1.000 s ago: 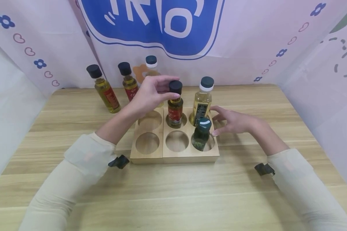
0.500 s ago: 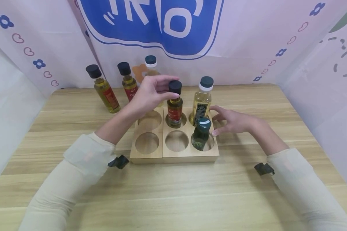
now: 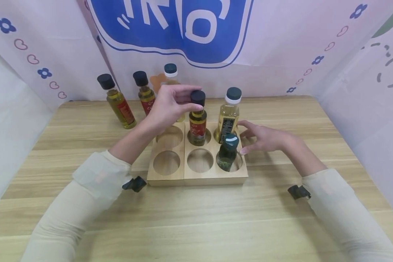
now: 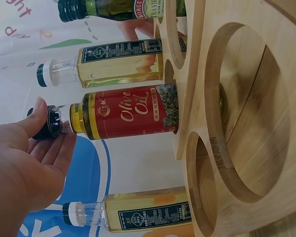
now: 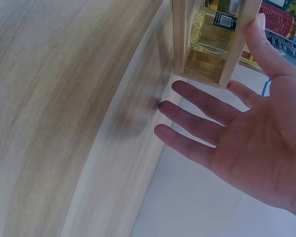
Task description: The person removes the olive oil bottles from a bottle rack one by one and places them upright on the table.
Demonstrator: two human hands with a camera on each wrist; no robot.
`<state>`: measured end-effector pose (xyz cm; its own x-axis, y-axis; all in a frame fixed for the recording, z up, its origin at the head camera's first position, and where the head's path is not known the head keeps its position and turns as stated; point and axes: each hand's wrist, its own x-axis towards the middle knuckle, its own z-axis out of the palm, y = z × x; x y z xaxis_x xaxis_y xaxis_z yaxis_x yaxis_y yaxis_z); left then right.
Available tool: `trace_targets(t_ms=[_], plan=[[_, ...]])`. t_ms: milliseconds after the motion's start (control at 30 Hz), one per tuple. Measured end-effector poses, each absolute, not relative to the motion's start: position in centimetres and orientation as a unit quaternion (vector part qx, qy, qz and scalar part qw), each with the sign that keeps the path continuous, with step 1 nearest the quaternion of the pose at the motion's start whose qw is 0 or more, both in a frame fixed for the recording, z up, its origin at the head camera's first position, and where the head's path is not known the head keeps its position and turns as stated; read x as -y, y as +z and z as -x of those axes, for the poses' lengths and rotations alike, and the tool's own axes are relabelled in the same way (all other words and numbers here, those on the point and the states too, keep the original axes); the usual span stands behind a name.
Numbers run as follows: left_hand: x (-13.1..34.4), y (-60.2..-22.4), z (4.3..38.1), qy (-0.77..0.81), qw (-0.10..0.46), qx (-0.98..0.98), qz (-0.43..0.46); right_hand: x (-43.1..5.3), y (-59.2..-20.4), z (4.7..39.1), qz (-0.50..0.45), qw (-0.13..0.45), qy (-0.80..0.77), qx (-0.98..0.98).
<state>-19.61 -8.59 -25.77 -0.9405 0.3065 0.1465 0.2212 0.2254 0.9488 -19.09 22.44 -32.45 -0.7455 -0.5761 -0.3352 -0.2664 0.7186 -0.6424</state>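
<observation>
My left hand (image 3: 170, 105) holds an olive oil bottle (image 3: 197, 127) by its black cap, thumb in front and fingers behind. The bottle, with its red "Olive Oil" label (image 4: 133, 112), stands in the back middle hole of a wooden rack (image 3: 216, 181). At the rack's right side is my right hand (image 3: 265, 138). Its thumb (image 5: 259, 42) lies on the rack's top edge and the other fingers are spread. Beside this hand, a pale oil bottle (image 3: 227, 116) fills the back right hole, and a dark green bottle (image 3: 227, 154) leans in the front right one.
Behind the left forearm stand two red-labelled bottles, one at far left (image 3: 120, 105) and one nearer (image 3: 146, 94). A pale oil bottle with a green cap (image 3: 171, 69) is partly hidden behind the left hand. A printed cloth (image 3: 272, 47) hangs behind the table (image 3: 196, 222).
</observation>
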Motion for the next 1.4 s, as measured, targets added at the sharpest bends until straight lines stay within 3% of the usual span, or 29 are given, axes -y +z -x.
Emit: trace_targets(t_ms=[600,1400], plan=[[8.4,-25.3,19.4,0.615,-0.025,-0.774,-0.145,-22.5,-32.5,19.1,0.240,0.264,-0.289,-0.889],[8.2,-24.0,19.0,0.638,-0.055,-0.753,-0.151,-22.7,-32.7,19.2,0.243,0.263,-0.289,-0.888]])
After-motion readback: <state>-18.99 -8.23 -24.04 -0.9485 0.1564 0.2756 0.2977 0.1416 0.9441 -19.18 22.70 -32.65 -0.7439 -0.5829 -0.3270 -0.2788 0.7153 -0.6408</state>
